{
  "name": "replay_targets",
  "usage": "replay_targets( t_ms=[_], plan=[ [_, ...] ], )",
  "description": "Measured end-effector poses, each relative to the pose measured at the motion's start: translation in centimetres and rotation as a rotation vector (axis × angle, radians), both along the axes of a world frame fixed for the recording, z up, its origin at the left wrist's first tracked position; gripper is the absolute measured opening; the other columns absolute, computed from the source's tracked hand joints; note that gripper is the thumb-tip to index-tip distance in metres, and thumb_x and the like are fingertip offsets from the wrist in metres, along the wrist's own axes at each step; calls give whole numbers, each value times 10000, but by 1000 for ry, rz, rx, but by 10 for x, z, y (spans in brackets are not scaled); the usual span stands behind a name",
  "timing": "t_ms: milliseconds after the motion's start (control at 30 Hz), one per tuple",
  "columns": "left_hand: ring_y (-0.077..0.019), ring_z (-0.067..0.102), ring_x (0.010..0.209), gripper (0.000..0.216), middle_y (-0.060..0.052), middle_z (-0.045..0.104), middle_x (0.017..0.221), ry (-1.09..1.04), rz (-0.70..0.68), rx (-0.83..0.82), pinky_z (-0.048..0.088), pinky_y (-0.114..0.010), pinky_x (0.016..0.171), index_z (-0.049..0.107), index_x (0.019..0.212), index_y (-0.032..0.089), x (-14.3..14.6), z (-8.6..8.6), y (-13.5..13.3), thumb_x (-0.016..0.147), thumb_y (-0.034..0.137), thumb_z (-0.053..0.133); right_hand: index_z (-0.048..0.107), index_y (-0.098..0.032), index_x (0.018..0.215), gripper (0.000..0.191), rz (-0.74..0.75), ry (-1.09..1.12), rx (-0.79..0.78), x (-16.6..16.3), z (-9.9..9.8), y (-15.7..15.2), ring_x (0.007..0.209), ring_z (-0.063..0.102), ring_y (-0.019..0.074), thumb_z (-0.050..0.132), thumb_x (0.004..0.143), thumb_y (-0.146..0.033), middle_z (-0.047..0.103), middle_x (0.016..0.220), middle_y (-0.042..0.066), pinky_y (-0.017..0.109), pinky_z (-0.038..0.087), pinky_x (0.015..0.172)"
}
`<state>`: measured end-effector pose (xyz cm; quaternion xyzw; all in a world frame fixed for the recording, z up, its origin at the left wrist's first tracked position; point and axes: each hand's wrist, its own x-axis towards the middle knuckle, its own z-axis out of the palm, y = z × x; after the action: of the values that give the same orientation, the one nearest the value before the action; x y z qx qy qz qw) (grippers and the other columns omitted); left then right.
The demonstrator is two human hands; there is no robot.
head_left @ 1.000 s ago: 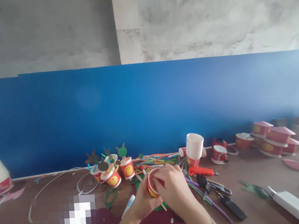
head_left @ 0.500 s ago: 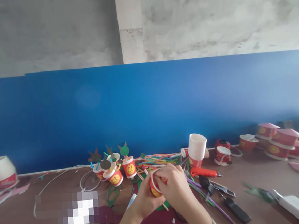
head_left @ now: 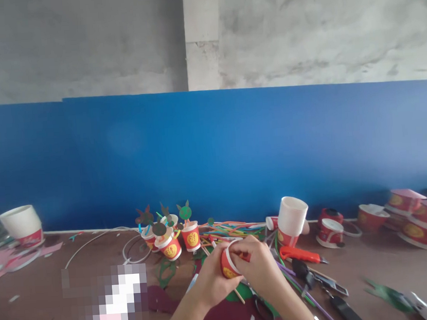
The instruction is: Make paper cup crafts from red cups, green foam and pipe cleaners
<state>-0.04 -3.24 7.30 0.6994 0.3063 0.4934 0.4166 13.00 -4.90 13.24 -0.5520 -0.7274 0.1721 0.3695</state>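
Both my hands hold one small red paper cup [head_left: 228, 267] with a yellow emblem, tipped on its side above the brown table. My left hand [head_left: 213, 282] cups it from below and the left. My right hand [head_left: 256, 269] closes over its right side, fingers pinched at the rim. A thin wooden stick [head_left: 239, 296] pokes out below the hands. Just behind the cup stand three finished cups [head_left: 175, 238] with green paper flowers on sticks.
Coloured straws [head_left: 227, 227] lie in a pile near the blue wall. A stack of white cups [head_left: 291, 220], an orange cutter [head_left: 300, 255], scissors [head_left: 317, 279] and more red cups [head_left: 407, 214] lie to the right. A large white cup [head_left: 22, 226] leans far left.
The view has swung left, so everything has slid rightward in the picture. My hands keep their grip on the small red cup with little change.
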Motion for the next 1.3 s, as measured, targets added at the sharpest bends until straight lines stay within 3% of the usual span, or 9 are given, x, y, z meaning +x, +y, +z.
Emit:
replay_targets(
  t_ms=[300, 533, 733, 1033, 1200, 1300],
  plan=[
    [-196, 596, 928, 439, -59, 624, 1034, 191, 122, 40, 456, -292, 819, 507, 1042, 194, -6, -1, 1, 645, 74, 651, 731, -216, 670, 227, -27, 47, -33, 0, -5, 2, 660, 538, 159, 508, 663, -179, 584, 695, 17, 251, 392, 652],
    [-201, 589, 976, 413, -52, 612, 1050, 260, 156, 88, 454, -298, 835, 497, 1044, 217, -8, 0, 1, 676, 71, 616, 676, -168, 589, 212, 94, 150, -96, 0, -2, 1, 564, 452, 126, 478, 667, -172, 499, 550, -18, 209, 343, 537],
    [-205, 590, 989, 411, -51, 601, 1069, 330, 202, 156, 457, -292, 816, 465, 1064, 230, -8, 0, 2, 699, 86, 588, 648, -160, 571, 183, 3, 135, -79, -6, -4, 1, 536, 425, 111, 478, 641, -159, 479, 526, -29, 201, 310, 514],
    [-193, 605, 944, 400, -28, 612, 1041, 395, 235, 191, 453, -268, 765, 451, 1039, 234, -10, 4, 2, 694, 108, 609, 609, -145, 573, 170, 208, 227, -87, 1, -6, 3, 556, 405, 106, 461, 656, -136, 455, 545, -32, 192, 319, 519],
    [-206, 618, 926, 331, -34, 610, 1006, 493, 281, 187, 455, -267, 719, 446, 1014, 234, -11, 3, 4, 728, 142, 586, 553, -151, 492, 203, 101, 129, 70, -4, -6, 3, 543, 375, 100, 436, 655, -117, 407, 522, -31, 201, 295, 517],
    [-213, 607, 939, 295, -35, 598, 991, 560, 306, 214, 456, -280, 735, 465, 1004, 230, -12, 5, 6, 741, 142, 568, 583, -149, 507, 204, 102, 153, 26, -4, -7, 5, 539, 407, 103, 440, 652, -126, 446, 519, -27, 200, 313, 517]
  ],
)
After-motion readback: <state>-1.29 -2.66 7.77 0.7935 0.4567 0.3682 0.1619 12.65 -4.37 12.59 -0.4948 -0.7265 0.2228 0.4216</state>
